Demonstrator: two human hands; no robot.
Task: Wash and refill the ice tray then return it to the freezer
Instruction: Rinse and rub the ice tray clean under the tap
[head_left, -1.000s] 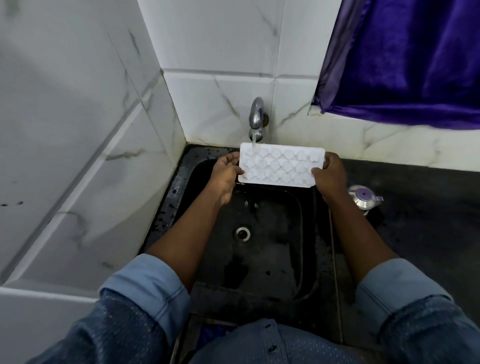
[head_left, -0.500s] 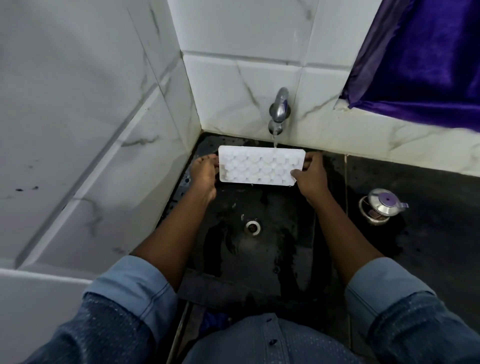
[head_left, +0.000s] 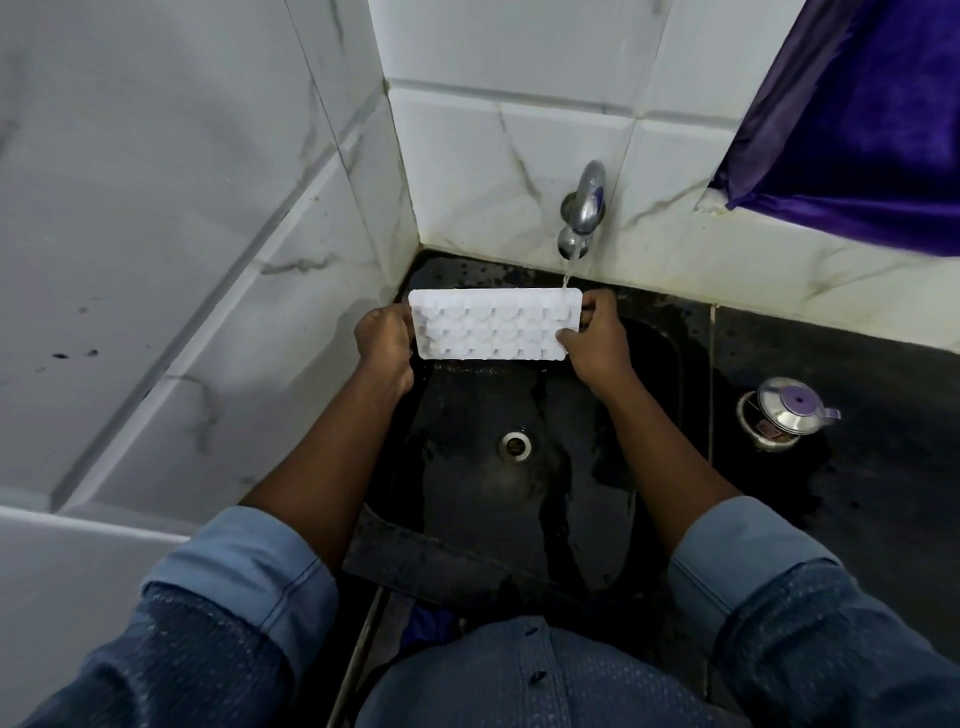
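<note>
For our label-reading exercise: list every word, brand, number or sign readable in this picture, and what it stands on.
None can be read.
The ice tray and tap show no print.
A reddish patch low on the steel pot may be a label, too blurred to read.

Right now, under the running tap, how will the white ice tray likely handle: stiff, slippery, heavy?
Probably stiff: the ice tray spans flat between the left hand and right hand, gripped only at its short ends, without sagging. Likely slippery, since water from the tap lands on its right end. Filling cells should add weight and spill if tilted.
</note>
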